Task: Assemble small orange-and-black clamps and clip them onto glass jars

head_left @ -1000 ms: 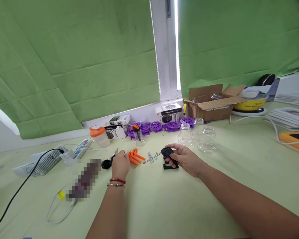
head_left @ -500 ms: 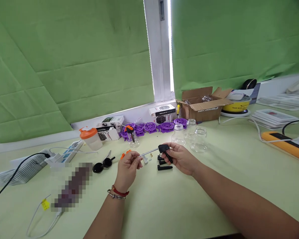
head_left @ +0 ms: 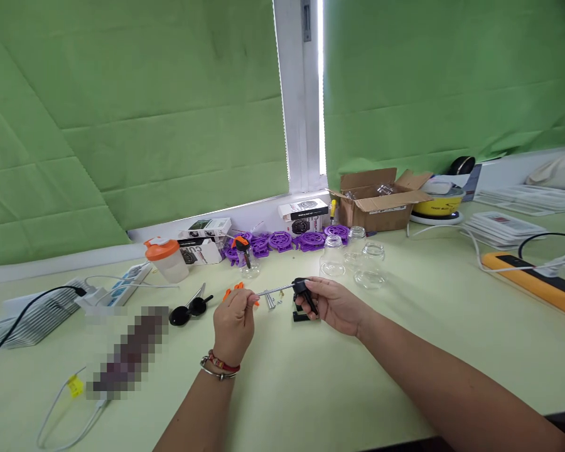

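Note:
Over the middle of the table, my left hand (head_left: 235,311) is closed in a pinch on the near-left end of a thin metal rod (head_left: 277,289). The rod runs across to a black plastic piece with a lever-like arm (head_left: 301,289), which my right hand (head_left: 339,306) grips between thumb and fingers. Where the rod meets the black piece I cannot make out exactly. Under the right hand lie more black plastic parts (head_left: 300,317), partly hidden. Metal screws (head_left: 269,300) rest between the hands, and orange pieces (head_left: 238,287) sit just behind my left hand.
Clear jars (head_left: 370,267) stand behind my right hand. Purple wheel-like parts (head_left: 280,241) line the back, near a cardboard box (head_left: 386,213). Left are an orange-lidded cup (head_left: 167,260), black round-ended tools (head_left: 188,312) and a power strip (head_left: 134,282). An orange-and-black device (head_left: 532,276) lies right.
My left hand has turned over, its back now facing up, still on the rod's end. The black piece in my right hand has tilted slightly. The whole view has shifted a little.

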A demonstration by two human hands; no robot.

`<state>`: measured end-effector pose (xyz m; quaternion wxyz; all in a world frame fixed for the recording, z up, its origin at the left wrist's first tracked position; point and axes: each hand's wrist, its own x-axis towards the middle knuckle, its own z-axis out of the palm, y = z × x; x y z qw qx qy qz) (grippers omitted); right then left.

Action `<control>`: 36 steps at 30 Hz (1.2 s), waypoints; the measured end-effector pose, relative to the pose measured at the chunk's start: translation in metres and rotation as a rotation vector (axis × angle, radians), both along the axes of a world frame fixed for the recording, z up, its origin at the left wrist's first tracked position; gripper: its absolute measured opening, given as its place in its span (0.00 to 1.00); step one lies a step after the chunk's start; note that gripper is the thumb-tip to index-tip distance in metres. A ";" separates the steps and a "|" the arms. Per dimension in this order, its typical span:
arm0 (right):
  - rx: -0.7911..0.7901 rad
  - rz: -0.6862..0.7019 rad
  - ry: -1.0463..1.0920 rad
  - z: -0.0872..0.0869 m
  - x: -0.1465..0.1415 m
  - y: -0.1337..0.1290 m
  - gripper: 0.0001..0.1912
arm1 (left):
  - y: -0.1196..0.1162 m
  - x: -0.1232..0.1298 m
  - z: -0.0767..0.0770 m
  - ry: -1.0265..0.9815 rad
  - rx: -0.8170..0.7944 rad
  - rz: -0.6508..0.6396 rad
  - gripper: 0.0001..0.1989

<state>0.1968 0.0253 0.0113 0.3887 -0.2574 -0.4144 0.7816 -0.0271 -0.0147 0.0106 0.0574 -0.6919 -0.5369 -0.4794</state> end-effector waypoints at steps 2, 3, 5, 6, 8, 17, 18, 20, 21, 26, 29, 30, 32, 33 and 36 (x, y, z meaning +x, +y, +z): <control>0.031 -0.008 0.040 0.002 0.000 -0.001 0.14 | 0.000 0.001 0.001 -0.070 -0.051 0.010 0.13; 0.037 -0.017 0.051 0.002 0.001 -0.001 0.15 | 0.000 0.001 0.002 -0.125 -0.112 -0.003 0.16; 0.032 -0.034 0.059 0.002 0.002 0.001 0.16 | 0.001 0.003 0.002 -0.275 -0.265 -0.078 0.20; 0.025 -0.042 0.056 0.001 0.002 0.002 0.16 | 0.002 0.004 0.001 -0.364 -0.335 -0.136 0.20; 0.010 -0.055 0.043 -0.001 0.003 0.005 0.16 | 0.004 0.005 0.000 -0.528 -0.421 -0.250 0.15; 0.014 -0.043 0.030 -0.002 0.003 0.005 0.15 | 0.009 0.001 -0.010 -0.524 -0.468 -0.288 0.16; 0.015 -0.047 0.031 -0.002 0.003 0.005 0.14 | 0.010 0.001 -0.010 -0.555 -0.482 -0.309 0.14; 0.017 -0.057 0.033 -0.003 0.003 0.005 0.14 | 0.010 0.001 -0.010 -0.618 -0.501 -0.354 0.11; 0.018 -0.061 0.032 -0.003 0.003 0.005 0.14 | 0.010 0.001 -0.010 -0.630 -0.504 -0.363 0.10; 0.025 -0.056 0.026 -0.004 0.002 0.005 0.15 | 0.011 0.000 -0.010 -0.527 -0.531 -0.291 0.18; 0.036 -0.055 0.024 -0.004 0.002 0.006 0.15 | 0.011 0.001 -0.010 -0.568 -0.535 -0.308 0.17; 0.039 -0.057 0.022 -0.004 0.002 0.006 0.14 | 0.011 0.001 -0.010 -0.594 -0.531 -0.327 0.14; 0.044 -0.060 0.016 -0.005 0.002 0.008 0.15 | 0.011 0.002 -0.009 -0.621 -0.530 -0.350 0.11; 0.047 -0.059 0.012 -0.005 0.002 0.008 0.15 | 0.010 0.003 -0.008 -0.616 -0.536 -0.345 0.10; 0.078 -0.045 -0.001 -0.006 0.002 0.007 0.15 | 0.010 0.004 -0.008 -0.570 -0.572 -0.261 0.16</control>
